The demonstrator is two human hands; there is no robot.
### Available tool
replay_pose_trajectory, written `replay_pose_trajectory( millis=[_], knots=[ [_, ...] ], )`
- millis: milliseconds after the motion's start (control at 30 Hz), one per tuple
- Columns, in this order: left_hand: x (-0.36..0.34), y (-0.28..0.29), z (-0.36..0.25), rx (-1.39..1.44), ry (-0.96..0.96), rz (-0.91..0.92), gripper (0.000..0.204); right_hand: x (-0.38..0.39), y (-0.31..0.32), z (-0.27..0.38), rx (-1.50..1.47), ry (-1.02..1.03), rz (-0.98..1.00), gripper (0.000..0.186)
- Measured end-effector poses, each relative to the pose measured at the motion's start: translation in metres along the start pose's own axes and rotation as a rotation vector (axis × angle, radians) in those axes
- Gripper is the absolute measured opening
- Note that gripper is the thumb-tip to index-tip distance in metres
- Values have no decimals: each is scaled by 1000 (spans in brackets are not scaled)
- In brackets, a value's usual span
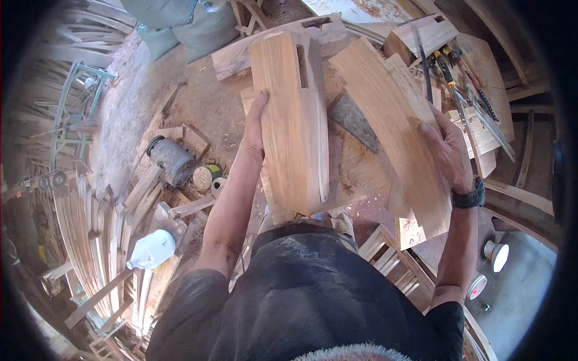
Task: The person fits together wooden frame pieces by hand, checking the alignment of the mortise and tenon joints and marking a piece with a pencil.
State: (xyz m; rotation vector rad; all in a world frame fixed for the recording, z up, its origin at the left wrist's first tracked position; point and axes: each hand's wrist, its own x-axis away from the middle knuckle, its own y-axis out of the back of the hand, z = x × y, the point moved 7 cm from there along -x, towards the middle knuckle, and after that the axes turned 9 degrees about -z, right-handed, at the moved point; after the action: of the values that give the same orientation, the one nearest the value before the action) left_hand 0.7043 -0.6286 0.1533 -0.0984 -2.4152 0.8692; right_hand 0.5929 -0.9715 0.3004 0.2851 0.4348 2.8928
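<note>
My left hand (257,120) grips the left side of a long wooden piece (286,150), which has a slot cut near its top end and a pale shaped right edge. My right hand (444,146) holds a wide, slightly curved board (385,126) at its right edge, thumb on its face, tilted beside the first piece. Paler boards show partly behind that board. Between the two pieces a dark grey plate (353,120) lies on the work surface (340,180). Another wooden piece (232,63) with a slot lies beyond them.
Saws and hand tools (463,84) lie by a wooden block (415,39) at right. At left are a dusty grey canister (170,157), cans (205,177), a white jug (150,248) and piled offcuts (90,240). Sacks (205,30) stand at the back; frames (391,265) surround me below right.
</note>
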Motion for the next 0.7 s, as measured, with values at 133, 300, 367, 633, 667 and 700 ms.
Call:
replay_pose_trajectory(
  millis=[133, 300, 367, 633, 667, 700],
  knots=[
    [18, 3, -4, -45, -40, -12, 70, -13, -16, -1, 127, 33, 90, 65],
    [30, 18, -9, -112, -10, -38, 70, -15, -31, 9, 165, 70, 154, 63],
    [33, 22, -10, -108, -10, -44, 70, -13, -37, 18, 201, 75, 212, 61],
    [52, 18, -15, -148, 7, -27, 71, -24, -36, 34, 375, 144, 342, 62],
    [56, 17, -13, -135, 6, -45, 71, -29, -35, 34, 453, 146, 402, 61],
    [59, 14, -11, -122, 10, -50, 70, -31, -28, 35, 461, 136, 394, 61]
  ],
)
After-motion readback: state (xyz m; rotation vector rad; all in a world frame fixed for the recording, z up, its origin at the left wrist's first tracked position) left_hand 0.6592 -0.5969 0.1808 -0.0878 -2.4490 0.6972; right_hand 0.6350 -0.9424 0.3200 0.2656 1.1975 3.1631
